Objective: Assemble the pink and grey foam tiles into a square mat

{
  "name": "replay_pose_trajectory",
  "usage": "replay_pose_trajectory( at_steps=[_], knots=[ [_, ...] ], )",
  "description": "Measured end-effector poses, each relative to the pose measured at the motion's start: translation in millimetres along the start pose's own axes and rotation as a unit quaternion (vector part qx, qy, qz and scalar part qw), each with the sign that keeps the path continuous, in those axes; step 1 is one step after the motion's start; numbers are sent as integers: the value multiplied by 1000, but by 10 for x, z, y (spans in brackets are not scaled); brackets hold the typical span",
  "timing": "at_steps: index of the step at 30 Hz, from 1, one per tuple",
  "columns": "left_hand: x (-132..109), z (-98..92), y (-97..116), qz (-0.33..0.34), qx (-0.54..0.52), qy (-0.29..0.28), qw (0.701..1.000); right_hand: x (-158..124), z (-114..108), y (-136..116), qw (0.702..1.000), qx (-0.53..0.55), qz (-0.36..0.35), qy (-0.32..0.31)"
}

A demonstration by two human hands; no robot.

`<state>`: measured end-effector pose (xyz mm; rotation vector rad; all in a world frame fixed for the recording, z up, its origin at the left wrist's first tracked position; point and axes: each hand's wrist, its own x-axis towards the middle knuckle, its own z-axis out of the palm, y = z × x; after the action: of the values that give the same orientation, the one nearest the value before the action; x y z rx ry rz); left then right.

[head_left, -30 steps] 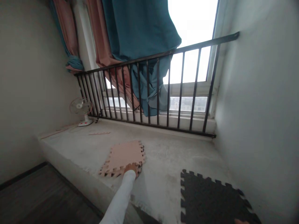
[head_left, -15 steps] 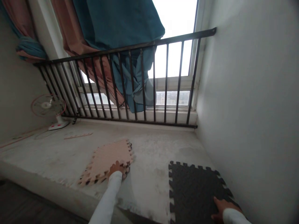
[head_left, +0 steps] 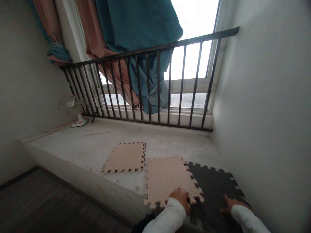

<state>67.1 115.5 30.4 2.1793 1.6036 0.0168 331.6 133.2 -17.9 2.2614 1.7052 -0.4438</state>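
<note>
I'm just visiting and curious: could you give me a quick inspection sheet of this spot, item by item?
Surface: bare concrete ledge, dusty and stained.
Job's things: near pink tile lies with its right edge against the black tile; far pink tile lies apart.
Clutter: fan in the far left corner; thin strip on the ledge.
Hands: left hand on the near pink tile's front edge, grip unclear; right hand flat on the black tile.
Cables: thin line near the fan, cannot tell if it is a cord.
Surroundings: railing, curtains, window, dark floor.
</note>
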Motion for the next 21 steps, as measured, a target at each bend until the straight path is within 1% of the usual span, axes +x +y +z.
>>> replay_pose_trajectory(
  at_steps=[1,3,7,10,13,18,21],
  knots=[
    [-33,24,32,0,-4,-4,1000,-24,-22,-18,1000,-12,7,-10],
    [-64,46,22,-8,-12,-5,1000,-84,-86,-61,998,-38,27,-37],
    [-65,17,-164,-47,-14,-3,999,-179,-200,-127,997,-52,20,-56],
    [-61,-25,-313,-76,-11,-34,996,-203,-226,-146,997,-54,20,-52],
    [-40,-27,-396,-93,-2,-61,994,-210,-223,-156,997,-55,20,-49],
    [14,18,-476,-119,6,-67,991,-215,-223,-166,998,-37,29,-42],
    [12,3,-576,-138,2,-79,987,-211,-234,-165,998,-25,31,-40]
  ],
)
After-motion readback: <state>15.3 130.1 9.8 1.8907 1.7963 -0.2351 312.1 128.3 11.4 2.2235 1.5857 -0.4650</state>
